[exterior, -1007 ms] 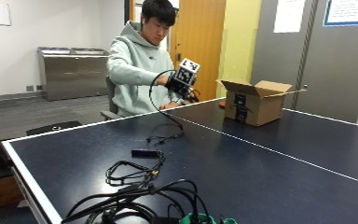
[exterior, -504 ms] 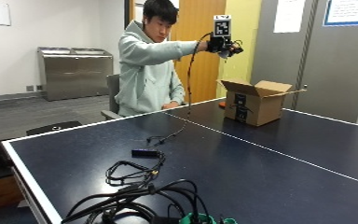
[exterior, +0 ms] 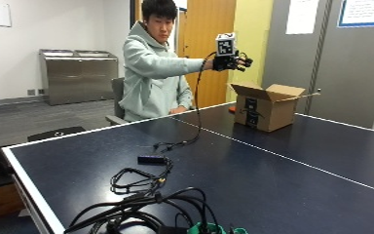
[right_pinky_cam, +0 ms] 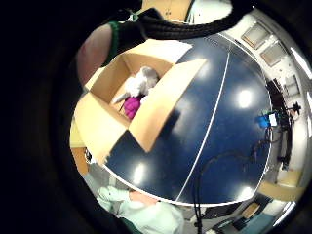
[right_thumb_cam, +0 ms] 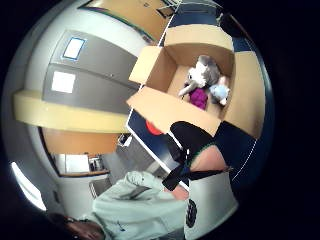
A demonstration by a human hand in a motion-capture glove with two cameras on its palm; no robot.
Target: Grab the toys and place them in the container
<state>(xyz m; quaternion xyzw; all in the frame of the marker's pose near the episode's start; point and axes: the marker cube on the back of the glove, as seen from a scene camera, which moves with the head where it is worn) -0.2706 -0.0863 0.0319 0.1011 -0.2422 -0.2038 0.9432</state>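
While raised, right hand (exterior: pixel 231 62) hovers above box (exterior: pixel 267 106).

The outside view looks along the worktop (exterior: pixel 290 161) from a near corner; both palm views look down into the box (exterior: pixel 267 105), shared by all.

- Outside view: even indoor light, moderately bright; no hard shadows on the dark blue counter with white lines (exterior: pixel 290 165).
- The counter surface carries a soft sheen around the open brown cardboard box (exterior: pixel 267 106).
- Little finger side palm view: round white glare spots from overhead lights reflect on the counter (right_pinky_cam: pixel 243 99); the box flap casts a dark shadow beside it.
- Both palm views: straight lines bow strongly toward the rim, and a black surround encloses the scene.
- Toys inside the box appear soft.
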